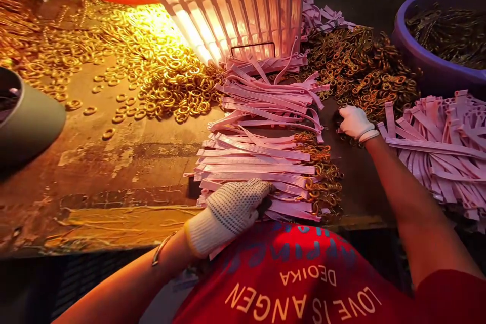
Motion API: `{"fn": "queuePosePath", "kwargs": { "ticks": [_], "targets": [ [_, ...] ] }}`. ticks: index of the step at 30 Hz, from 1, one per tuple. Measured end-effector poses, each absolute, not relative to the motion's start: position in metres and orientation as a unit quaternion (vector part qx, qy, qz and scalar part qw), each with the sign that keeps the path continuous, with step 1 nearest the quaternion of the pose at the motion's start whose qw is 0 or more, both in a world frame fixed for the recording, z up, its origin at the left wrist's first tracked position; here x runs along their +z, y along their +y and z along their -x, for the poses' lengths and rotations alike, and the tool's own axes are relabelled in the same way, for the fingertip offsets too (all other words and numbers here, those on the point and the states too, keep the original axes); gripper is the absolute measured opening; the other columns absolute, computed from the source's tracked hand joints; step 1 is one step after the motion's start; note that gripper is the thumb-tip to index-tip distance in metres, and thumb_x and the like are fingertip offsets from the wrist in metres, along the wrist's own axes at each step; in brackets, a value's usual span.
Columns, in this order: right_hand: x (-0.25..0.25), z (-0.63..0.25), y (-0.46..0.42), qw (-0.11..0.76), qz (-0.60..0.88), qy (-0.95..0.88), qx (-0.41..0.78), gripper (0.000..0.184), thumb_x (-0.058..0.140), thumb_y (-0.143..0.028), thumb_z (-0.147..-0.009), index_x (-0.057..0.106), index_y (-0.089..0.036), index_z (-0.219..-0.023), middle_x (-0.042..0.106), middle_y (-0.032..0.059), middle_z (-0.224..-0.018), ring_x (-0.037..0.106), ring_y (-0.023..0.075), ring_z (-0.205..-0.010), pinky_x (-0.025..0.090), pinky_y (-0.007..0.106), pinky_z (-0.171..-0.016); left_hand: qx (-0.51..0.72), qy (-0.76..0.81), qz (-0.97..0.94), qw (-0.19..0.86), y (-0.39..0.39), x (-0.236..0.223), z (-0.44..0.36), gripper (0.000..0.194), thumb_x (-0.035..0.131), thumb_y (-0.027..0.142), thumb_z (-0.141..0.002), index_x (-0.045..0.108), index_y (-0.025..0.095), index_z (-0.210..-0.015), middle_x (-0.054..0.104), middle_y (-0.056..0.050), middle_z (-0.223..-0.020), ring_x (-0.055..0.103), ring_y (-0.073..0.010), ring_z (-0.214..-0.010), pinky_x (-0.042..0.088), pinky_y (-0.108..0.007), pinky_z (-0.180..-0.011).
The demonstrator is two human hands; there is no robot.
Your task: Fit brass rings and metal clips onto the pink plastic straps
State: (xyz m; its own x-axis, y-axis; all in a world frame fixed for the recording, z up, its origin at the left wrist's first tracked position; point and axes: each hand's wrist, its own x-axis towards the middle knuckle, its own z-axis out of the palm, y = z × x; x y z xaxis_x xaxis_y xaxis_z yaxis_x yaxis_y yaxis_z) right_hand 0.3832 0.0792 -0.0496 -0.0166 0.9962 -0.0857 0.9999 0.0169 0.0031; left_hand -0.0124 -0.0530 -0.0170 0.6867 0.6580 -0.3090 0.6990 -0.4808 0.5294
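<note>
My left hand (231,212), in a white dotted knit glove, is closed low over a row of pink straps (261,157) that have brass-coloured clasps (324,187) at their right ends. A pink strap end (217,251) pokes out under this glove, and the fingertips are partly hidden. Out to the right, my gloved right hand (356,123) has its fingers curled at the near edge of a heap of brass-coloured clasps (360,71). Whatever sits in those fingers is too small and dark to make out.
Gold rings (178,81) lie heaped at left under a bright lamp glow. A ribbed plastic panel (243,5) stands behind looser pink straps (269,96). At right are a purple basin (402,30) of metal pieces and another strap pile (448,147). A pale round container (34,116) is at far left.
</note>
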Motion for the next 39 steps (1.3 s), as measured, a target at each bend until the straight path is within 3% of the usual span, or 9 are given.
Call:
{"fn": "queuePosePath", "kwargs": {
  "ticks": [3, 8, 11, 18, 21, 25, 29, 33, 39],
  "targets": [
    [-0.038, -0.371, 0.056, -0.036, -0.72, 0.693, -0.012, 0.025, 0.054, -0.012, -0.082, 0.067, -0.006, -0.103, 0.071, 0.0226, -0.105, 0.064, 0.029, -0.096, 0.045, 0.036, -0.084, 0.015, 0.402, -0.845, 0.352, -0.049, -0.021, 0.01, 0.031, 0.053, 0.018, -0.086, 0.074, 0.015, -0.108, 0.078, -0.013, -0.101, 0.074, -0.0299, -0.088, 0.057, -0.039, -0.079],
    [0.007, -0.298, -0.028, -0.372, -0.56, 0.711, -0.205, 0.029, 0.05, -0.024, -0.096, 0.06, -0.018, -0.122, 0.072, 0.008, -0.099, 0.067, 0.0185, -0.084, 0.052, 0.032, -0.08, 0.167, 0.482, -0.683, 0.523, -0.049, -0.001, 0.012, 0.022, 0.057, 0.038, -0.095, 0.067, 0.018, -0.094, 0.066, 0.0, -0.069, 0.057, -0.0131, -0.058, 0.044, -0.022, -0.053],
    [0.023, -0.246, -0.076, -0.374, -0.502, 0.718, -0.305, 0.038, 0.066, -0.031, -0.093, 0.059, -0.02, -0.129, 0.073, 0.0056, -0.098, 0.066, 0.0155, -0.08, 0.053, 0.029, -0.078, 0.181, 0.474, -0.584, 0.634, -0.056, 0.017, 0.005, 0.023, 0.057, 0.041, -0.094, 0.062, 0.019, -0.092, 0.048, 0.007, -0.052, 0.037, -0.0084, -0.042, 0.026, -0.019, -0.04],
    [0.013, -0.203, -0.107, -0.48, -0.477, 0.614, -0.406, 0.019, 0.064, -0.03, -0.094, 0.067, -0.022, -0.111, 0.074, 0.004, -0.102, 0.068, 0.0159, -0.091, 0.055, 0.029, -0.086, 0.253, 0.411, -0.459, 0.746, -0.069, 0.019, -0.026, 0.028, 0.056, 0.043, -0.092, 0.048, 0.021, -0.077, 0.039, 0.008, -0.048, 0.029, -0.0066, -0.039, 0.023, -0.018, -0.038],
    [0.006, -0.206, -0.105, -0.529, -0.5, 0.476, -0.494, 0.023, 0.072, -0.036, -0.086, 0.067, -0.023, -0.104, 0.069, 0.0015, -0.087, 0.062, 0.0141, -0.074, 0.054, 0.025, -0.067, 0.294, 0.434, -0.502, 0.689, -0.073, 0.016, -0.03, 0.024, 0.059, 0.04, -0.091, 0.053, 0.021, -0.078, 0.043, 0.007, -0.05, 0.034, -0.0082, -0.041, 0.027, -0.02, -0.04],
    [0.003, -0.212, -0.1, -0.567, -0.467, 0.294, -0.612, 0.037, 0.08, -0.046, -0.076, 0.065, -0.022, -0.101, 0.056, -0.0039, -0.068, 0.042, 0.0092, -0.051, 0.036, 0.02, -0.044, 0.374, 0.451, -0.661, 0.469, -0.07, 0.021, -0.023, 0.012, 0.067, 0.03, -0.082, 0.068, 0.018, -0.086, 0.066, -0.002, -0.073, 0.058, -0.014, -0.066, 0.048, -0.025, -0.061],
    [0.007, -0.208, -0.098, -0.576, -0.489, 0.383, -0.531, 0.033, 0.078, -0.045, -0.081, 0.066, -0.023, -0.102, 0.062, -0.0026, -0.075, 0.049, 0.0098, -0.056, 0.043, 0.021, -0.049, 0.344, 0.463, -0.555, 0.599, -0.061, 0.023, -0.019, 0.022, 0.065, 0.037, -0.085, 0.065, 0.018, -0.095, 0.06, 0.002, -0.068, 0.046, -0.0085, -0.048, 0.036, -0.021, -0.045],
    [0.006, -0.203, -0.102, -0.541, -0.53, 0.553, -0.347, 0.022, 0.072, -0.034, -0.089, 0.068, -0.025, -0.108, 0.074, 0.0036, -0.101, 0.068, 0.0171, -0.088, 0.057, 0.031, -0.082, 0.252, 0.392, -0.412, 0.783, -0.058, 0.015, -0.024, 0.038, 0.067, 0.052, -0.086, 0.063, 0.015, -0.09, 0.049, 0.004, -0.057, 0.033, -0.0052, -0.041, 0.021, -0.018, -0.039],
    [-0.01, -0.206, -0.109, -0.522, -0.522, 0.635, -0.227, 0.027, 0.067, -0.023, -0.094, 0.068, -0.028, -0.12, 0.077, 0.0039, -0.107, 0.073, 0.0194, -0.094, 0.059, 0.035, -0.088, 0.264, 0.353, -0.321, 0.838, -0.062, 0.0, -0.041, 0.033, 0.074, 0.046, -0.077, 0.064, 0.015, -0.082, 0.037, 0.008, -0.049, 0.025, -0.0049, -0.041, 0.019, -0.019, -0.038]
  ]
}}
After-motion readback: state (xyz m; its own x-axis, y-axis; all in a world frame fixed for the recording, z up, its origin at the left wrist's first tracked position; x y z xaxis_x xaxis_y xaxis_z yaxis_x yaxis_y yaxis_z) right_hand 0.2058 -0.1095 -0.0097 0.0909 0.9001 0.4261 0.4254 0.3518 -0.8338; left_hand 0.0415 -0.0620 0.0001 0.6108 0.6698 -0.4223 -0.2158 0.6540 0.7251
